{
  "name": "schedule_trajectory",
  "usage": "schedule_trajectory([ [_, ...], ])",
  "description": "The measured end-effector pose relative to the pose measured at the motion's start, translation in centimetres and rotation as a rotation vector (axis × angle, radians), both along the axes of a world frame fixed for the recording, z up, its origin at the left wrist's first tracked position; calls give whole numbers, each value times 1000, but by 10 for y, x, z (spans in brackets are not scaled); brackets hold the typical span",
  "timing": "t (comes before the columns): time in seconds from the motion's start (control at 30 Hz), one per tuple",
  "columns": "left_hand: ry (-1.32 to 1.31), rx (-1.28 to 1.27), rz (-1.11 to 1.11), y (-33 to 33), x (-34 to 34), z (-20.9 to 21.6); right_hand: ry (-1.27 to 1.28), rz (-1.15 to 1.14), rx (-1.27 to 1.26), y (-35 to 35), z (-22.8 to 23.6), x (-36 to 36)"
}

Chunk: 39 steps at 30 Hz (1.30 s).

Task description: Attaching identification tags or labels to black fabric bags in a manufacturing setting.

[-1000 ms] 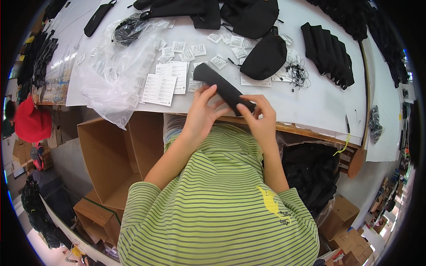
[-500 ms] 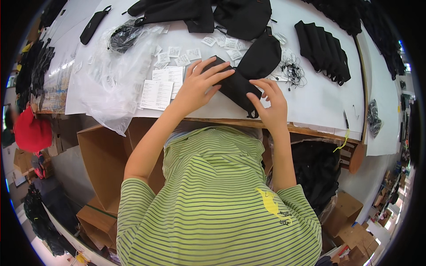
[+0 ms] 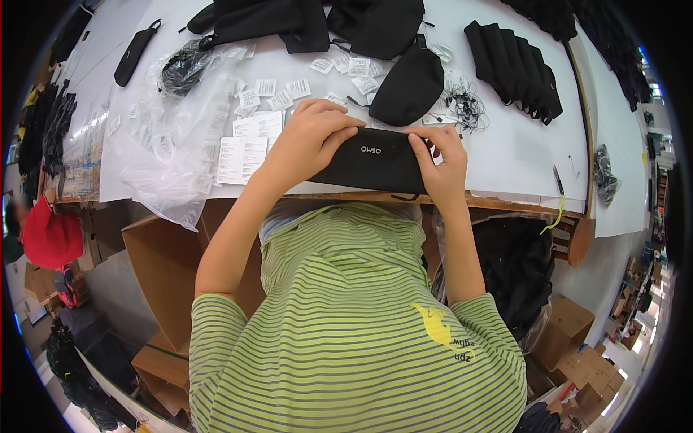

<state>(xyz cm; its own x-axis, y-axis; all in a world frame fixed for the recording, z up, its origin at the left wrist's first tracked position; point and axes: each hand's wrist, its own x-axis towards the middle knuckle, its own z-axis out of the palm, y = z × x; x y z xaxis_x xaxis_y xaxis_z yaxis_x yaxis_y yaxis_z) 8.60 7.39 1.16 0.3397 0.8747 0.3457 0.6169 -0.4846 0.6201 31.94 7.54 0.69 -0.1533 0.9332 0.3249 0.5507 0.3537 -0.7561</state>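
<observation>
A flat black fabric pouch (image 3: 372, 164) with light lettering on its face lies across the near edge of the table, a small loop hanging off its lower side. My left hand (image 3: 309, 141) pinches its upper left part between thumb and fingers. At its upper right corner, my right hand (image 3: 442, 159) grips the edge with thumb and bent fingers. Just beyond it lies another black pouch (image 3: 408, 86) with a cord end. White printed labels (image 3: 297, 89) are scattered past my left hand, and white printed sheets (image 3: 242, 159) lie beside my left wrist.
Clear plastic bags (image 3: 170, 144) cover the table's left part. A tangle of black cords (image 3: 465, 105) sits beyond my right hand. Overlapping black pouches (image 3: 512, 72) lie at the far right. Thread snips (image 3: 558, 180) with a yellow tie rest near the right edge. An open cardboard box (image 3: 162, 274) stands below.
The pouch has turned from slanting to nearly level, its lettered face now showing. My left hand has gone from spread fingers on top to pinching it; my right hand has closed on its corner.
</observation>
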Motion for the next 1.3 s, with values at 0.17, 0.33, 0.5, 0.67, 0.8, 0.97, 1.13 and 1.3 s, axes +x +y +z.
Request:
schedule_trajectory([
  [0.17,-80,5,10,-19,21,22,-51,49,7,-7,11,-9],
  [0.33,-104,37,17,-20,28,13,-24,102,-70,-11,20,-15],
  [0.5,-293,-39,203,-19,25,8,19,110,-116,-11,21,-15],
  [0.67,-332,-115,230,-23,9,7,35,113,-140,-12,24,-15],
  [0.8,-496,-41,269,-23,16,11,59,118,-129,-9,18,-11],
  [0.97,-449,-557,106,-44,-9,13,97,72,-153,-7,15,3],
  [1.13,-809,-652,277,-64,-9,-11,403,157,-457,-19,-2,8],
  [1.3,-895,-580,356,-68,-3,-17,538,175,-760,-30,-2,10],
])
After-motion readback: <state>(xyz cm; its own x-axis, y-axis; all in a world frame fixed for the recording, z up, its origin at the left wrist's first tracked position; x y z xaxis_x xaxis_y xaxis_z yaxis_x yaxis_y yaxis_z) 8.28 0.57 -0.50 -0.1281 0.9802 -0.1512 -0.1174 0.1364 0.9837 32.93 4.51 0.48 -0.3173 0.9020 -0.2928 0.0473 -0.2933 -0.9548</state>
